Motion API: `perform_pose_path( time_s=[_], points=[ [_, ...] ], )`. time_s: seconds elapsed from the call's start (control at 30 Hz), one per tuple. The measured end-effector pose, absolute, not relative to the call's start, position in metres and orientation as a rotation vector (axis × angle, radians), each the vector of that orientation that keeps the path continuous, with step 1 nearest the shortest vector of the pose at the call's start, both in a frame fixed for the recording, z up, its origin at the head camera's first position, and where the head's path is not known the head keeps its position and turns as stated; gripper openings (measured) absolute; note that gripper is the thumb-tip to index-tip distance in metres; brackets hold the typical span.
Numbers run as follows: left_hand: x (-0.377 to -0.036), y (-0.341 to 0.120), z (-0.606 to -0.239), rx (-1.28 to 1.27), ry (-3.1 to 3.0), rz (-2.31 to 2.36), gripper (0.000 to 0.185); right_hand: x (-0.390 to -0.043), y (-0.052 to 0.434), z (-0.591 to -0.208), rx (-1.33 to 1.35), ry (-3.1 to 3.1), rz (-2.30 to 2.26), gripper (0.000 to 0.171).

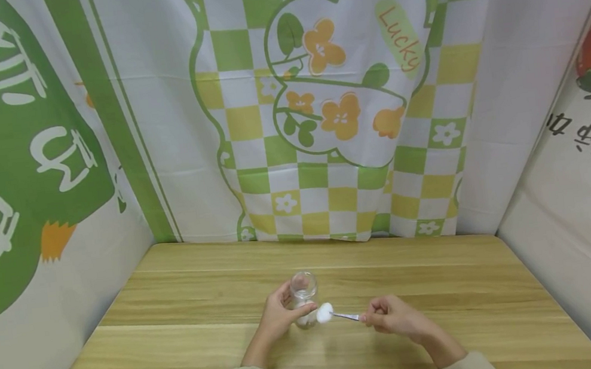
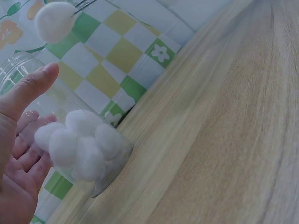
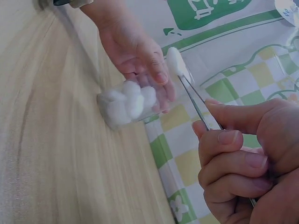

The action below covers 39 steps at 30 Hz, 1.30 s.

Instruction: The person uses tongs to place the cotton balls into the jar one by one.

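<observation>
A small clear glass jar [image 1: 304, 296] stands on the wooden table [image 1: 183, 352] with several cotton balls [image 2: 79, 147] at its bottom [image 3: 126, 100]. My left hand [image 1: 279, 315] grips the jar from the left, thumb along its side [image 2: 28, 88]. My right hand [image 1: 390, 316] pinches metal tweezers [image 1: 346, 316] [image 3: 196, 105], whose tips hold one cotton ball [image 1: 324, 313] [image 3: 176, 63] [image 2: 53, 21]. That ball hangs just right of the jar, outside its mouth.
Printed cloth with green and yellow checks [image 1: 321, 115] hangs behind the table, and more printed cloth walls in both sides. The table's light wood surface runs out to left and right of the hands.
</observation>
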<state>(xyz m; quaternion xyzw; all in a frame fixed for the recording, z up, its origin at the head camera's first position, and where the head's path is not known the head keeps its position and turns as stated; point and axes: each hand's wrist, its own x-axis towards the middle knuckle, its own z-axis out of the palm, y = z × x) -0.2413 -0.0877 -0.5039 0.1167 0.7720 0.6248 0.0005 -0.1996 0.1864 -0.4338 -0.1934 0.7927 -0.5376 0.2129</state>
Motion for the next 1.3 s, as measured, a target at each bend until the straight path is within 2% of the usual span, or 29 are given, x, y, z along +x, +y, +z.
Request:
perform_pose_path(
  time_s=[0.33,0.73,1.3],
  points=[
    [-0.242,-0.086,-0.503,0.320,2.421,2.007,0.075,-0.203,0.182,-0.426,-0.540,2.216,-1.505,0.040],
    [-0.242,-0.087,-0.504,0.336,2.429,1.982,0.077,-0.208,0.180,-0.415,-0.539,2.219,-1.505,0.028],
    [-0.242,-0.088,-0.505,0.370,2.407,1.967,0.078,-0.216,0.169,-0.404,-0.479,2.300,-1.491,0.026]
  ],
)
